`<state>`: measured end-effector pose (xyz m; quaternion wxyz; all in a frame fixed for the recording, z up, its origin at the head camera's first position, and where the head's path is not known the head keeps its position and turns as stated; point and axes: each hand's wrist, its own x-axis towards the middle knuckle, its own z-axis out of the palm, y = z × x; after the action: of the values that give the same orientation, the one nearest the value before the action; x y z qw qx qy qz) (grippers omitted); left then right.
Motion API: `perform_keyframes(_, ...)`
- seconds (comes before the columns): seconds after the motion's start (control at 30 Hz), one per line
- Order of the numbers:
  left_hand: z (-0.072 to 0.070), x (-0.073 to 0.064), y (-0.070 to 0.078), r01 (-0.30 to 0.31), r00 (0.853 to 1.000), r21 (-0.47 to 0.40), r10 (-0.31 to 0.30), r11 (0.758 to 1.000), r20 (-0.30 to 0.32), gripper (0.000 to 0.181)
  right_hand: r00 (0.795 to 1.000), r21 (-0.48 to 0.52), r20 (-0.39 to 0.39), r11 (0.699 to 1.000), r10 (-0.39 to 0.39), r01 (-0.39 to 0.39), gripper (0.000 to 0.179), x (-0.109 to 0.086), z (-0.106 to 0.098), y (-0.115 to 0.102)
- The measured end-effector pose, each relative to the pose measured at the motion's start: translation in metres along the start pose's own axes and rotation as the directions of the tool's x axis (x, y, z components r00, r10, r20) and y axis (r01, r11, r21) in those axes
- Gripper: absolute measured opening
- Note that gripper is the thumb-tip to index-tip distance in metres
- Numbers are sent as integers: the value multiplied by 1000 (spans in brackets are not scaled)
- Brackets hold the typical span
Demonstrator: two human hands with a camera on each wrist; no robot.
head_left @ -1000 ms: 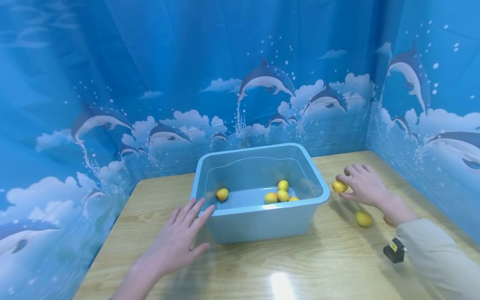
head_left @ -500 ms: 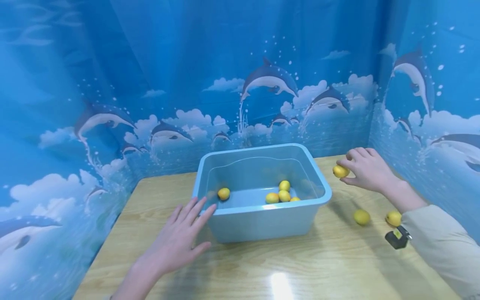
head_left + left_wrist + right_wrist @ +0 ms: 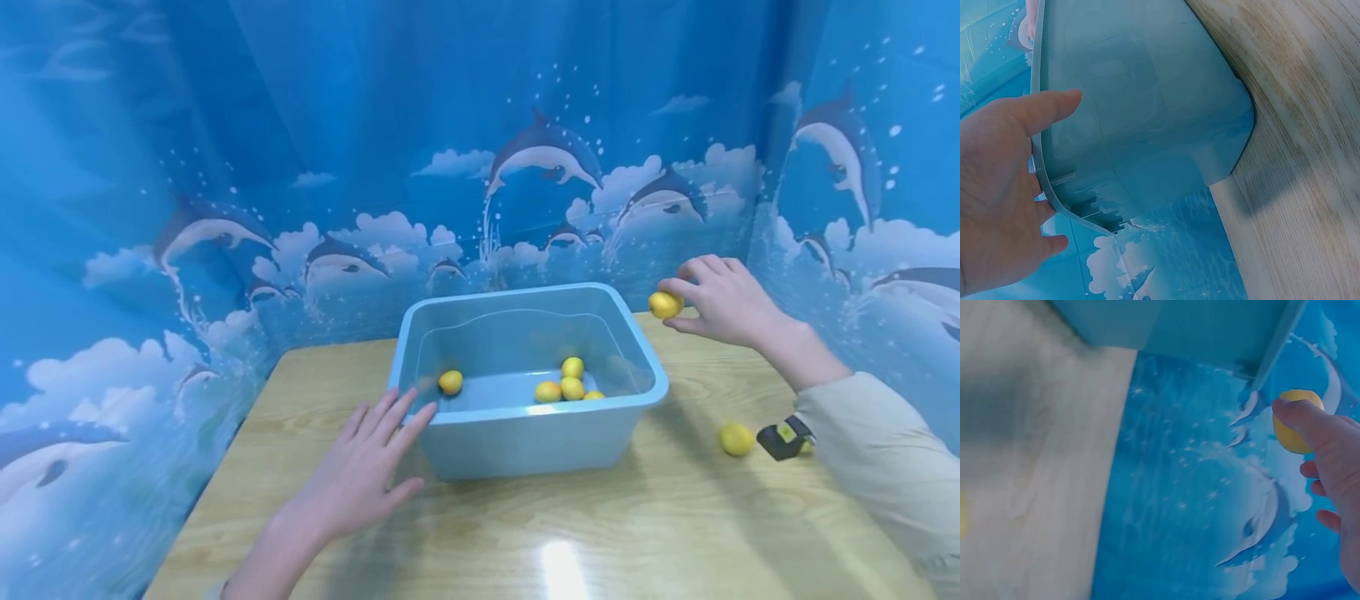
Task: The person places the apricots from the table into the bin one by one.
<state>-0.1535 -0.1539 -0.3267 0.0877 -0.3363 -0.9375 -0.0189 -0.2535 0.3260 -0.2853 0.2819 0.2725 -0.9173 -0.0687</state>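
My right hand [image 3: 731,304] pinches a lemon [image 3: 665,305] between thumb and fingers, raised above the table just right of the light blue plastic bin [image 3: 525,446]. In the right wrist view that lemon [image 3: 1294,434] shows under the thumb. Fingers straight and spread, my left hand [image 3: 356,479] rests at the bin's front left rim. From the left wrist view, the thumb lies over the bin's outer side [image 3: 1141,112]. Inside the bin, a lemon [image 3: 451,382] sits at the left, and several others, one of them this lemon [image 3: 572,367], cluster at the right.
On the wooden table [image 3: 480,542], a lemon [image 3: 737,438] lies right of the bin. Another is mostly hidden behind the black wrist camera [image 3: 783,438]. A blue dolphin-print curtain [image 3: 420,125] stands behind the table and along its sides.
My right hand has lifted the lemon from low over the table, up and then slightly left toward the bin. My left hand has stayed at the rim.
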Motion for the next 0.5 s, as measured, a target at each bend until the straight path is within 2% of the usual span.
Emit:
perform_keyframes(0.27, -3, 3, -1, -6, 1000, 4, 6, 1000, 22, 86, 997, 23, 23, 997, -80, 80, 45, 34, -14, -7)
perform_keyframes(0.5, -2, 0, -1, 5, 999, 2, -5, 1000, 33, 86, 989, 63, 137, 997, -52, 44, 45, 61, -12, -22)
